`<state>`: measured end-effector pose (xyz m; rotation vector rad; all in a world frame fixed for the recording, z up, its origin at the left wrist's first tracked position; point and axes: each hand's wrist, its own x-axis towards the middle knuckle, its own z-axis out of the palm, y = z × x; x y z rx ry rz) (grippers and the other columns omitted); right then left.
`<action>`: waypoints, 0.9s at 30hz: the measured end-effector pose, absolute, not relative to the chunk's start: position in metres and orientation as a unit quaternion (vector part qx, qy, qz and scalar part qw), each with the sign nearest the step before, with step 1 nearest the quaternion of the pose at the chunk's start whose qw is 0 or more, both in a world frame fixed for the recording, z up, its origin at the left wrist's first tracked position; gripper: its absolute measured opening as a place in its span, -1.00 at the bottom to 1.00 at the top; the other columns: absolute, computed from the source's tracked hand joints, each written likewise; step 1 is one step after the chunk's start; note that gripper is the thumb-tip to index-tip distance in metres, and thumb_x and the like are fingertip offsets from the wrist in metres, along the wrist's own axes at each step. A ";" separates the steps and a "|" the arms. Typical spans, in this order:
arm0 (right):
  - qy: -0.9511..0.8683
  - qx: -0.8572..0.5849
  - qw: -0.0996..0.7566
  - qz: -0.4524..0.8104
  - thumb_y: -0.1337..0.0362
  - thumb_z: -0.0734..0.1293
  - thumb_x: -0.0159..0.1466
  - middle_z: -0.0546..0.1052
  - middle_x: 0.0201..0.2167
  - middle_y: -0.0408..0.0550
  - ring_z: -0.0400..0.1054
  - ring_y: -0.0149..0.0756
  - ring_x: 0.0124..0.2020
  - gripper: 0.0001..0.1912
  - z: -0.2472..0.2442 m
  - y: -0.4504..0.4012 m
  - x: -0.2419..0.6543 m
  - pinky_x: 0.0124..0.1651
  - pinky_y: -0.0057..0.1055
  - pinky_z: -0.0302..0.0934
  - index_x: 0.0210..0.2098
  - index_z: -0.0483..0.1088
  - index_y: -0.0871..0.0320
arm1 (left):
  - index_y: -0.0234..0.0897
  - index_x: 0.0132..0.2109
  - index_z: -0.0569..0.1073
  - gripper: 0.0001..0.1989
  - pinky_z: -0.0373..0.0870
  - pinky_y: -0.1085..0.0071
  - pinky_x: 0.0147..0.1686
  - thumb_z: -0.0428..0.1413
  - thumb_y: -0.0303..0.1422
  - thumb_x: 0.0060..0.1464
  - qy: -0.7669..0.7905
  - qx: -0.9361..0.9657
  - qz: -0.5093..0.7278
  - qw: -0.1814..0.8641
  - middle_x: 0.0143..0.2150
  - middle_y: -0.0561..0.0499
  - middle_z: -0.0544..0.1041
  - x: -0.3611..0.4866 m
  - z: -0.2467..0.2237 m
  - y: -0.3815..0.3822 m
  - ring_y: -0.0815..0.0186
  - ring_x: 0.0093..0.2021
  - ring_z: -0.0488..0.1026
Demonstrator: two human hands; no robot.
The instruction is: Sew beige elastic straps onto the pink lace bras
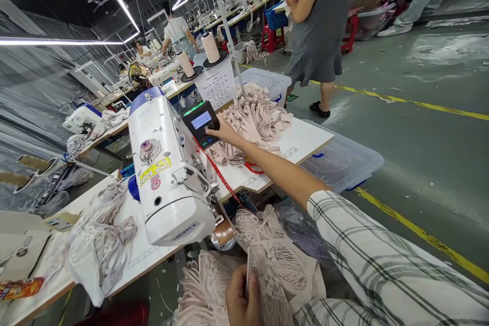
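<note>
My right hand (224, 131) reaches to the sewing machine's control panel (200, 122), which has a lit screen. A digit touches the panel's buttons while the other fingers sit at its right edge, partly hidden. Low in the view, my left hand (244, 296) is closed, pinching a narrow pale strap (249, 270). Beige lace garments (277, 260) lie around and beneath that hand, below the table edge. The white sewing machine (164, 163) stands to the left of the panel. A red cord (219, 175) hangs down beside it.
Bundled beige straps (255, 117) cover part of the white tabletop (311, 135). Pale lace pieces (99, 239) lie left of the machine. Thread cones (210, 47) stand behind it. Lidded plastic bins (344, 160) sit at right. A person in a grey dress (317, 20) stands beyond.
</note>
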<state>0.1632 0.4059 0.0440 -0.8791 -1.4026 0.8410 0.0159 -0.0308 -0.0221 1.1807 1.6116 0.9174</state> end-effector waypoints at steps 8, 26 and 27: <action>-0.603 -0.381 0.593 0.374 -0.05 0.48 0.03 0.48 0.03 0.03 0.35 -0.02 0.06 -0.32 0.041 0.407 0.164 0.09 -0.11 0.25 0.03 0.27 0.13 | -0.32 0.13 0.50 -0.46 0.38 0.31 0.16 0.10 -0.01 0.19 0.650 0.446 0.487 0.376 0.12 -0.25 0.55 0.030 -0.028 -0.033 0.10 0.16 0.47; -0.602 -0.367 0.603 0.373 -0.05 0.48 0.03 0.50 0.02 0.01 0.36 -0.06 0.07 -0.32 0.037 0.409 0.161 0.11 -0.16 0.24 0.04 0.30 0.13 | -0.22 -0.10 0.64 -0.61 0.49 0.31 0.02 0.04 -0.07 0.26 0.635 0.531 0.447 0.340 -0.08 -0.14 0.66 0.022 -0.038 -0.035 0.16 -0.03 0.59; -0.602 -0.367 0.603 0.372 -0.05 0.48 0.04 0.50 0.01 0.01 0.36 -0.06 0.07 -0.32 0.037 0.409 0.162 0.11 -0.15 0.24 0.04 0.30 0.14 | -0.22 -0.10 0.64 -0.60 0.49 0.30 0.02 0.04 -0.06 0.26 0.634 0.531 0.447 0.341 -0.08 -0.15 0.66 0.022 -0.037 -0.035 0.15 -0.03 0.59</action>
